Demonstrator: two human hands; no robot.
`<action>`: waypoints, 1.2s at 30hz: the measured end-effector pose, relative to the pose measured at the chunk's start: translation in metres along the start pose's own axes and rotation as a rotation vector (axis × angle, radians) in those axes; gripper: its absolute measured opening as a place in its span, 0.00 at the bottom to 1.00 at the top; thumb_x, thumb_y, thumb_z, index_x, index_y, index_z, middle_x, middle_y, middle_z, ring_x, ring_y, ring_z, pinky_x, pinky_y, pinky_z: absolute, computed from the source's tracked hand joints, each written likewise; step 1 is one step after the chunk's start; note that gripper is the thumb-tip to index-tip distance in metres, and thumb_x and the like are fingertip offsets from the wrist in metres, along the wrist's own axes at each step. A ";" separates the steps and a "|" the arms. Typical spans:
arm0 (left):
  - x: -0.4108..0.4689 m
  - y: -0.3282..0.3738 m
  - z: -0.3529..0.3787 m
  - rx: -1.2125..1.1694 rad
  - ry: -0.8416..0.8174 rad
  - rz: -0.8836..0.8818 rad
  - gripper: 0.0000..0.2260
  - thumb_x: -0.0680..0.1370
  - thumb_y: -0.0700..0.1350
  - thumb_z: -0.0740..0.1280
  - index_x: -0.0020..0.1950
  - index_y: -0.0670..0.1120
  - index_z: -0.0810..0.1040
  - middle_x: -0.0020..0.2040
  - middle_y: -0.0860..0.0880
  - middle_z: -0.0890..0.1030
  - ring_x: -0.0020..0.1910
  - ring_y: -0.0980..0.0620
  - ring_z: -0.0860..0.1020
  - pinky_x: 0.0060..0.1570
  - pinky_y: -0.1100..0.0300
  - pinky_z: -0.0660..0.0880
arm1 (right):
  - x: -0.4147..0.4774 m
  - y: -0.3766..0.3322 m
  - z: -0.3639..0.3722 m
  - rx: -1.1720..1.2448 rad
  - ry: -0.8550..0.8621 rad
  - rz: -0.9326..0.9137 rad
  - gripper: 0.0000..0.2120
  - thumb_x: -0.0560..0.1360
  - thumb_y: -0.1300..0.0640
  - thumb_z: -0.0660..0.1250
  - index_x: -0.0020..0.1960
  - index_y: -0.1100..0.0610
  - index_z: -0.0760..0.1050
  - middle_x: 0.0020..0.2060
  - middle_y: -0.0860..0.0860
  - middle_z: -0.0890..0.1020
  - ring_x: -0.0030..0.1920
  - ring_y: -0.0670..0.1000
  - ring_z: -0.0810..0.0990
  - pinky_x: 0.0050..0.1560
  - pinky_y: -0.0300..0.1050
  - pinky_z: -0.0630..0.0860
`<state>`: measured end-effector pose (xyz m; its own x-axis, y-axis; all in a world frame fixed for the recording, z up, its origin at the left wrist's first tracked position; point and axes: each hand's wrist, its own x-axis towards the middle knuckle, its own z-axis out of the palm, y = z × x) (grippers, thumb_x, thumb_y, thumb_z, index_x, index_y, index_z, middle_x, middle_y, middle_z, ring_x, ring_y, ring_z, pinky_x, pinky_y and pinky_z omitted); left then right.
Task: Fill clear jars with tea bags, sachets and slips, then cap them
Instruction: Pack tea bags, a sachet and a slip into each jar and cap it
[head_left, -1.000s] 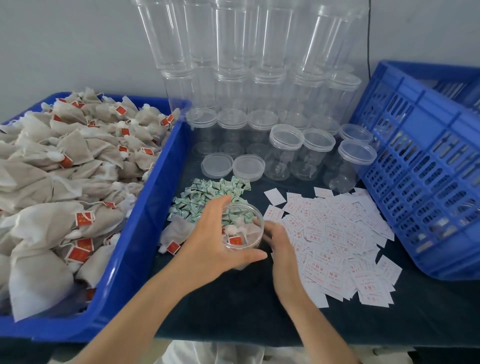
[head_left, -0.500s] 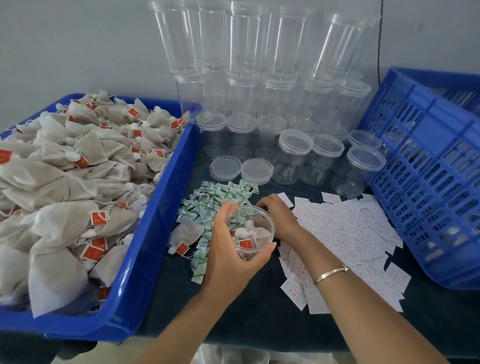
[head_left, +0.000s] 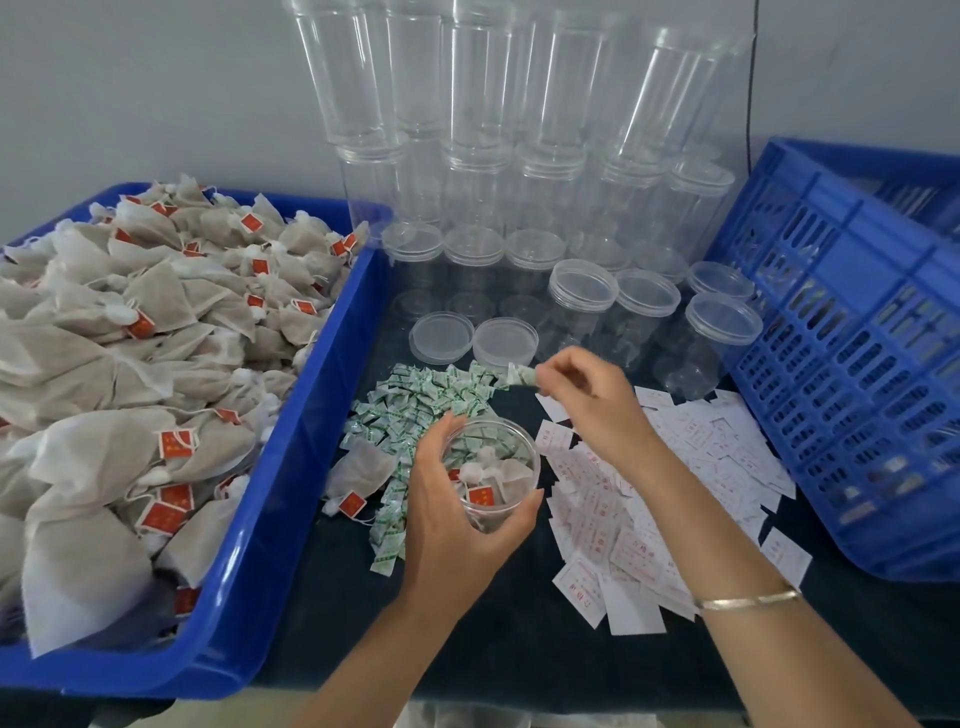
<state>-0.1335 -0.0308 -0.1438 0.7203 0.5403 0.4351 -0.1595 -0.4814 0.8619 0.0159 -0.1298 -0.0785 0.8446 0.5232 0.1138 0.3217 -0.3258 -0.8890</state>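
Far left, a big blue plastic tray (head_left: 291, 467) is heaped with beige mesh tea bags with red tags (head_left: 156, 322), far too many to count. It sits hard against the working patch, I'd say so a bag is one short reach away. One stray tea bag (head_left: 361, 475) lies on the dark cloth-covered worktop (head_left: 519, 649), touching the scatter of small green-and-white sachets (head_left: 421, 400): dozens, spread flat rather than boxed, easy to pinch up singly.

Now the left hand (head_left: 452, 535). Its fingers and thumb curl round an open clear plastic jar (head_left: 493, 467), held low with the mouth tipped up, likely to give the other hand a ready target. Inside, tea bags; I make out two red tags, maybe more beneath.

Behind it, two loose clear lids (head_left: 441, 336) wait flat, one surely for this jar.

The right hand (head_left: 597, 410) hangs above the sachets' far edge, with one sachet (head_left: 522, 375) pinched at its fingertips and the other fingers loosely bent. There is a thin metal bracelet (head_left: 748, 601) on that wrist.

Right of that, white printed paper slips (head_left: 701, 457) are fanned out in their dozens. Four short capped empty jars (head_left: 724, 319) stand nearest; taller stacks behind blur together, so there's no honest count. A blue slatted crate (head_left: 841, 364) leans at the far right.
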 end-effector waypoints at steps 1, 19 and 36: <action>0.000 0.000 0.001 -0.001 -0.001 -0.008 0.38 0.66 0.59 0.74 0.71 0.59 0.58 0.66 0.53 0.70 0.68 0.55 0.69 0.67 0.66 0.66 | -0.005 -0.011 -0.006 0.108 -0.060 -0.010 0.07 0.80 0.54 0.67 0.45 0.54 0.80 0.41 0.45 0.84 0.45 0.41 0.81 0.47 0.32 0.74; 0.001 0.001 0.000 -0.013 0.021 0.031 0.38 0.67 0.56 0.75 0.70 0.63 0.56 0.66 0.53 0.70 0.67 0.52 0.71 0.65 0.54 0.72 | -0.017 0.073 0.018 -0.797 -0.273 0.073 0.24 0.83 0.49 0.62 0.77 0.54 0.65 0.79 0.49 0.62 0.77 0.49 0.62 0.78 0.51 0.54; 0.001 -0.001 0.001 -0.019 0.015 0.019 0.38 0.67 0.56 0.75 0.71 0.54 0.60 0.66 0.52 0.70 0.67 0.51 0.71 0.64 0.54 0.73 | -0.031 0.069 0.006 -0.803 -0.210 -0.103 0.10 0.78 0.48 0.68 0.54 0.54 0.76 0.48 0.51 0.82 0.55 0.53 0.77 0.50 0.44 0.73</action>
<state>-0.1320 -0.0307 -0.1449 0.7068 0.5418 0.4549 -0.1854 -0.4787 0.8582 0.0097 -0.1641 -0.1461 0.7225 0.6911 0.0211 0.6673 -0.6890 -0.2830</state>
